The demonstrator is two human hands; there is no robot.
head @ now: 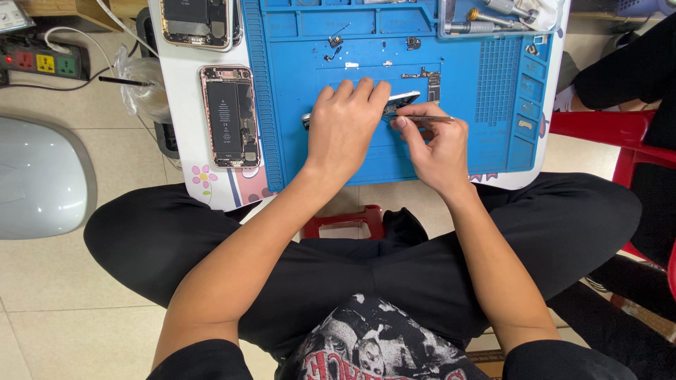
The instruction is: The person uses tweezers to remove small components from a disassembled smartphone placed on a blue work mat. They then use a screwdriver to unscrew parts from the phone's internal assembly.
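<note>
Two hands: both worked over one phone part (400,100) on the blue mat (493,151), which covered the small tabletop (184,134).
Left hand (343,127): lay palm-down on the part, fingers together and curled over its far edge, apparently to pin it flat so it could not slide.
Right hand (438,148): fingers pinched shut on metal tweezers (426,119), held nearly level, the end nearest the left hand touching the part's right end.
Part: mostly hidden under the left hand; only a pale, glossy right end showed, near the mat's middle. Whether it was a screen or a frame could not be told.
Open phone (230,116): lay back-open just left of the mat, battery showing, out of the hands' way.
Second phone (196,22): also open, at the tabletop's far left corner.
Small parts (335,41): loose screws and bits scattered on the mat beyond the hands, near enough to reach.
Tool tray (493,17): metal tools at the far right corner.
Power strip (44,62): on the floor to the left.
Person: sat cross-legged, the tabletop right at the knees.
</note>
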